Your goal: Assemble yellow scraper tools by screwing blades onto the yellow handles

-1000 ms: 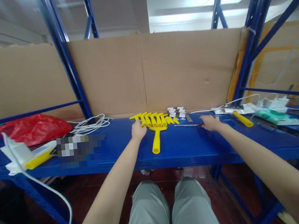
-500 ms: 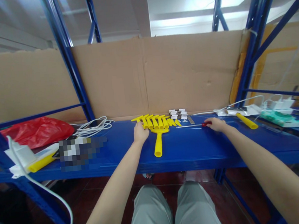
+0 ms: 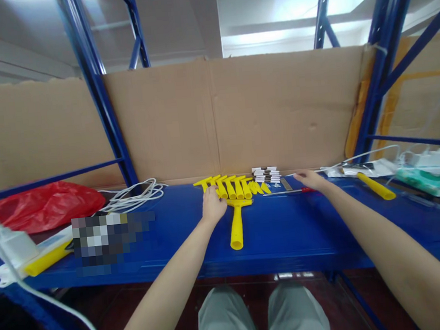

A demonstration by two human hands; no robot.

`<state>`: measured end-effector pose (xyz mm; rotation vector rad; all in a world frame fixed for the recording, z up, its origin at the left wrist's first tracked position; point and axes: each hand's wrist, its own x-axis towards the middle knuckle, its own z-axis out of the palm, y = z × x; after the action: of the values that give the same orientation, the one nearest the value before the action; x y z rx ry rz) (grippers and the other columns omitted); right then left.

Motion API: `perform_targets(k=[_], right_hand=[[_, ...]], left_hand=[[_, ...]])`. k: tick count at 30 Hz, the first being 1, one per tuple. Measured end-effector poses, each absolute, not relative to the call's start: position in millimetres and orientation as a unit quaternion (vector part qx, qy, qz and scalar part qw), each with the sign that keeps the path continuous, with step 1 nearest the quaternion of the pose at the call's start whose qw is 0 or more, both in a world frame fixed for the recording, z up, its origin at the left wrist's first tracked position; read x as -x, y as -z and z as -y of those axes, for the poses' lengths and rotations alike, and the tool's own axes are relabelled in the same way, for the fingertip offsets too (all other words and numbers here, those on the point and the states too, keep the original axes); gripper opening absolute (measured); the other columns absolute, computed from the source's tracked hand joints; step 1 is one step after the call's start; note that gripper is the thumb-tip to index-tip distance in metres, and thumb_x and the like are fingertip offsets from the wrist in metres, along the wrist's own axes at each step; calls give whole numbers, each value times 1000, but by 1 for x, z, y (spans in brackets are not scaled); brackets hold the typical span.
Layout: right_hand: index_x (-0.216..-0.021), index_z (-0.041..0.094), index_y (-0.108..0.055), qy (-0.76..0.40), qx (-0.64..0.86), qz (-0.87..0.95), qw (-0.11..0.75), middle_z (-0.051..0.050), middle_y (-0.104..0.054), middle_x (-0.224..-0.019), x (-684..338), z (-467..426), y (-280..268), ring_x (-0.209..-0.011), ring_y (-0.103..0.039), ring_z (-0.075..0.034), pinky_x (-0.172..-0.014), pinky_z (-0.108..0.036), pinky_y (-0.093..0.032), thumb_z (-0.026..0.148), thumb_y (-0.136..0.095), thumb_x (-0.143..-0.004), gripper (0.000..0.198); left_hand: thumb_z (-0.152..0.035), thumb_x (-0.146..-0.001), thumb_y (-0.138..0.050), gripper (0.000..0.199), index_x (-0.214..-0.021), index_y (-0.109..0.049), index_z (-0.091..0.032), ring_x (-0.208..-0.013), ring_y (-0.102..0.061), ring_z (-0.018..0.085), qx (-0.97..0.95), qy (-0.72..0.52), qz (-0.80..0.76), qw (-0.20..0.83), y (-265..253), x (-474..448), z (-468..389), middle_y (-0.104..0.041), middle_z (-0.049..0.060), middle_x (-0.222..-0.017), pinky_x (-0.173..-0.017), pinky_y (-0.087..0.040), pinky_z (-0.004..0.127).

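On the blue shelf, my left hand (image 3: 213, 205) is closed over the handle of the leftmost yellow T-shaped scraper (image 3: 203, 182); its fingertips are partly hidden. Several like it (image 3: 230, 189) stand in a row to its right. Nearer the front edge lies a single yellow scraper (image 3: 236, 228), head away from me. My right hand (image 3: 310, 180) hovers just beyond a red-handled screwdriver (image 3: 307, 190), fingers stretched leftward with nothing seen in them. Left of those fingers lie a flat metal blade (image 3: 285, 184), small yellow pieces (image 3: 261, 187) and a stack of small white boxes (image 3: 266, 174).
Cardboard (image 3: 277, 113) walls off the back, between blue uprights (image 3: 112, 118). At left are a red plastic bag (image 3: 48, 205), coiled white cable (image 3: 145, 193) and a power strip (image 3: 16, 254). A yellow tube (image 3: 376, 186) and a green packet (image 3: 424, 181) lie at right.
My right hand has let go of the screwdriver's red handle and moved back off it; the screwdriver now lies on the shelf. My left hand stays at the leftmost scraper. The view has shifted slightly.
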<state>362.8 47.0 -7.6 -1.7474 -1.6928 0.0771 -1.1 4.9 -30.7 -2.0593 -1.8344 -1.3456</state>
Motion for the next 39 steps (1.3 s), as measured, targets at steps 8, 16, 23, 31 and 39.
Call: perform_targets(k=[8,16,23,31,39], right_hand=[[-109,17,-63,-30,761,572,304,-17,-65,-116,-292,-85,-13,-118,-54,-34,-104,-61,-27,55,-51,-83,48],[-121,11,-54,-26,801,514,306,-24,-59,-121,-258,-114,-14,-121,-50,-38,-100,-69,-25,57,-58,-78,63],[-118,12,-60,-65,819,474,318,-24,-59,-124,-248,-116,-17,-121,-51,-37,-99,-62,-32,49,-59,-80,53],[-121,16,-57,0,738,479,475,-18,-59,-124,-249,-105,-19,-121,-48,-32,-101,-51,-34,41,-50,-85,45],[-130,13,-45,-1,672,399,624,-13,-55,-127,-289,-90,-6,-115,-53,-24,-89,-31,-46,54,-30,-91,58]], left_hand=[[-4,-67,-57,42,-107,-51,-16,-112,-57,27,673,456,582,1,34,-2,-1,-60,12,-110,-103,-42,40],[-4,-66,-57,45,-109,-50,-18,-112,-56,27,667,465,582,-18,33,-2,3,-59,11,-110,-102,-42,43],[-4,-66,-58,46,-110,-50,-17,-113,-55,27,669,472,574,-25,31,-2,5,-59,12,-111,-100,-44,42],[-6,-68,-55,45,-112,-49,-17,-113,-55,27,678,480,556,-20,30,-2,5,-59,12,-113,-100,-44,43],[-6,-72,-53,38,-108,-51,-19,-101,-61,22,673,471,568,-49,21,-1,11,-62,9,-113,-91,-50,37]])
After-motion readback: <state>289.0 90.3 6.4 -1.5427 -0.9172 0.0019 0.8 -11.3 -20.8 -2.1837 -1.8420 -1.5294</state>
